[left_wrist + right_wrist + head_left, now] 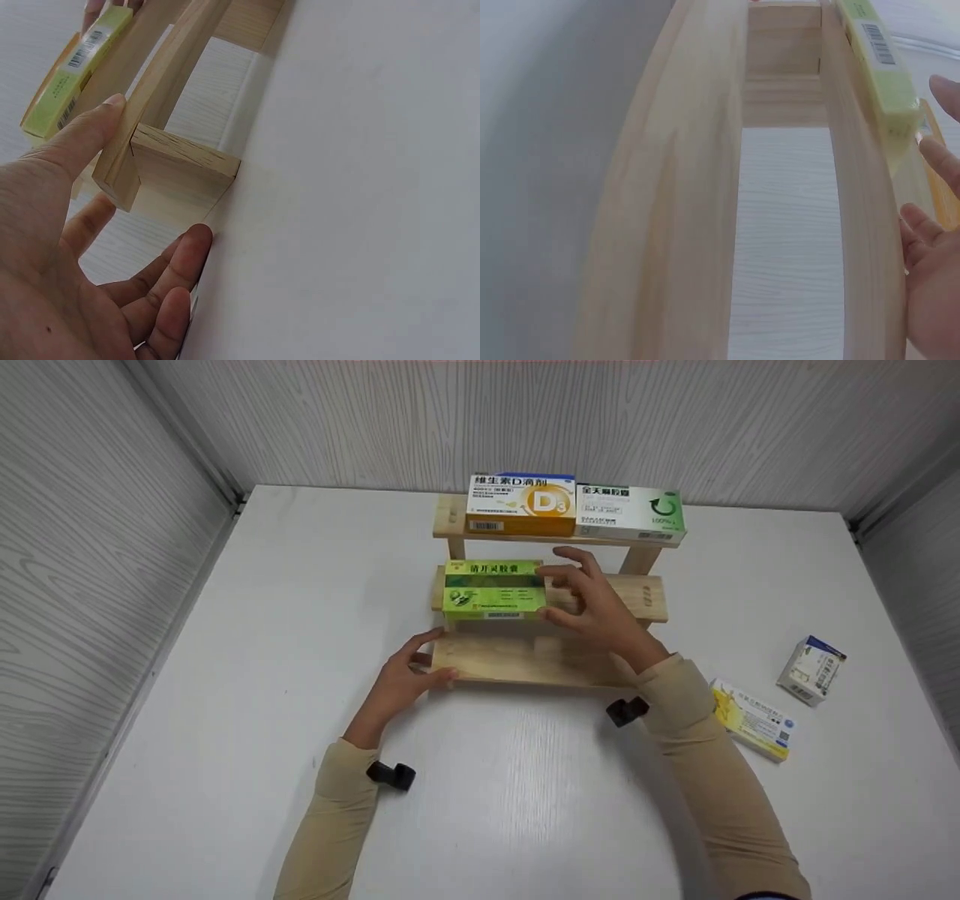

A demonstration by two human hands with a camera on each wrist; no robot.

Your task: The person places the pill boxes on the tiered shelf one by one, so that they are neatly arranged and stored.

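Right hand [600, 611] spread apart beside green box [491, 591], left hand [401, 681] gripping wooden rack [502, 658]

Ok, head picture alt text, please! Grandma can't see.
A right hand is beside a green cardboard box on the middle shelf of a wooden rack; the left hand holds its bottom shelf. An orange-white cardboard box and green-white one sit above.
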